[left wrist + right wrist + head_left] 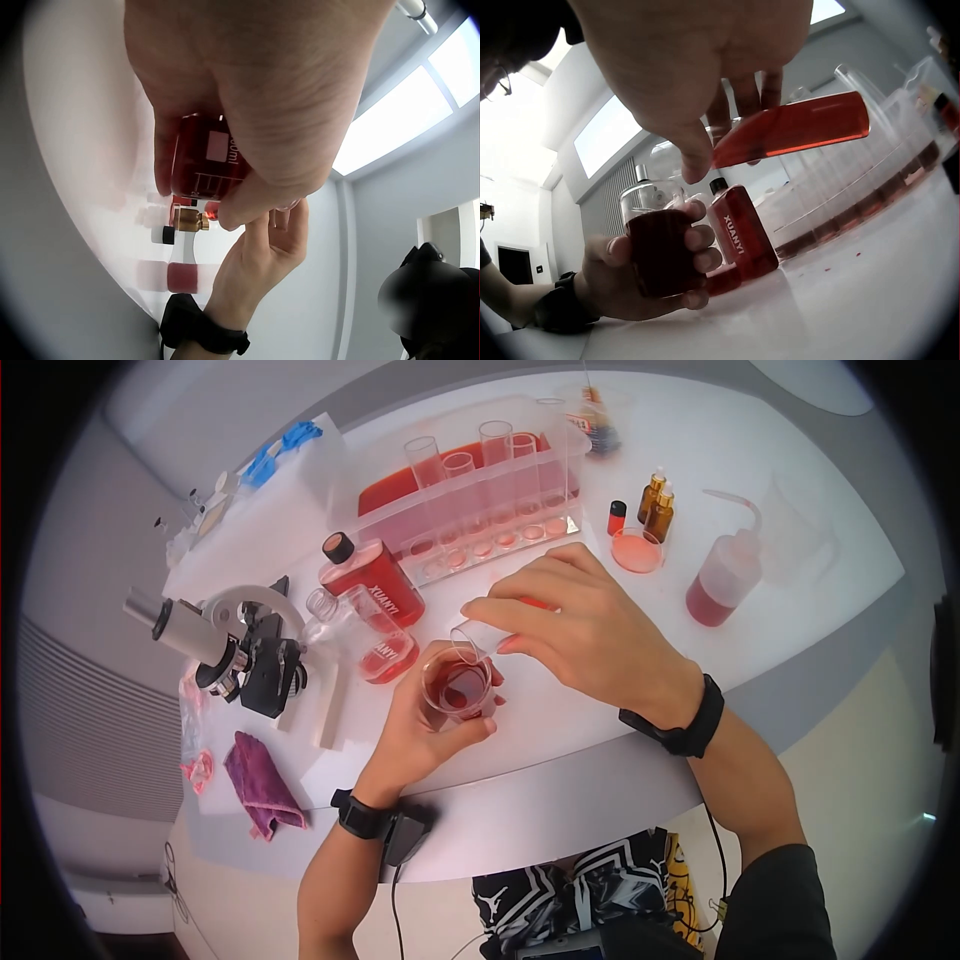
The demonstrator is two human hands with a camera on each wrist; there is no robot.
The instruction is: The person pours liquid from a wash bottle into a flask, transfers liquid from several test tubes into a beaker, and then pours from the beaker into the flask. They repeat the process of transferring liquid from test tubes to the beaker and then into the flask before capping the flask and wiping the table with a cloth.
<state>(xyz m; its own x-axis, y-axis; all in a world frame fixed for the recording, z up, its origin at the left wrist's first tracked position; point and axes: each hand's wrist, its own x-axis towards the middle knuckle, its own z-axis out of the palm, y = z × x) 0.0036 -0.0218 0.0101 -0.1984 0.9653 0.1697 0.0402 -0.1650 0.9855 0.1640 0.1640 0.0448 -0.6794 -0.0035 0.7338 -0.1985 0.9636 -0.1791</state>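
The left hand point(415, 735) grips a glass beaker point(458, 690) of dark red liquid, its fingers round the wall; the right wrist view shows the beaker point(660, 255) upright. Above it, the right hand point(585, 625) holds a clear tube point(482, 638) tilted, its mouth at the beaker's rim. In the right wrist view red liquid fills much of the tube point(810, 126), which lies nearly level below the right hand point(705, 67). In the left wrist view the left hand point(262, 97) covers part of the beaker point(210, 161), and the tube is mostly hidden.
Two flat bottles, one fuller point(375, 580) and one nearly empty point(365, 635), stand behind the beaker. A microscope point(250, 650) and purple cloth point(262, 785) are left, a test-tube rack point(500, 540) behind, and a dish point(637, 550), dropper bottles point(658, 515) and wash bottle point(725, 580) right.
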